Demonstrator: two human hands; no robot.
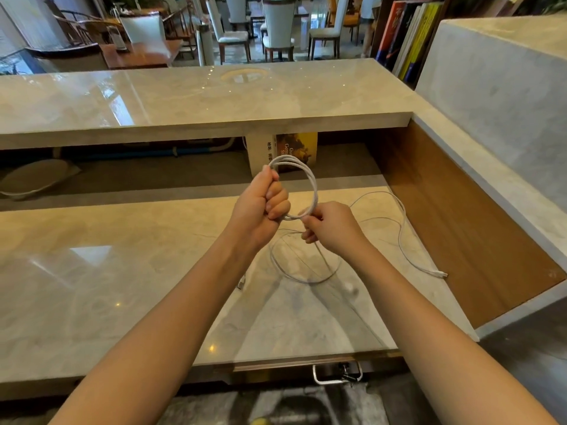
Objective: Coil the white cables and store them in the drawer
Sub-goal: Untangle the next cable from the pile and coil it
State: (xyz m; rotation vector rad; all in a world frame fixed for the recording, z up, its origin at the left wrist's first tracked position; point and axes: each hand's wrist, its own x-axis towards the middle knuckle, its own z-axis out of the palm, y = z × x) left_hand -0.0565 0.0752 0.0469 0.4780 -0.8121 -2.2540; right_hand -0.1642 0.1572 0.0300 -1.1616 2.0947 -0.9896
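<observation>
My left hand (264, 204) grips a coil of white cable (310, 176) held up above the marble desk (122, 286). My right hand (329, 230) pinches the same cable at the coil's lower right edge. The uncoiled rest of the cable hangs down in a loop (303, 268) onto the desk. A second white cable (402, 228) lies loose on the desk to the right, its plug end (441, 273) near the wooden side panel. A drawer with a metal handle (337, 375) sits under the desk's front edge, shut.
A raised marble counter (184, 99) runs across the back, with books (294, 148) standing in the recess below it. A wooden side panel (454, 216) and marble wall bound the right. A round flat pad (33, 176) lies in the left recess.
</observation>
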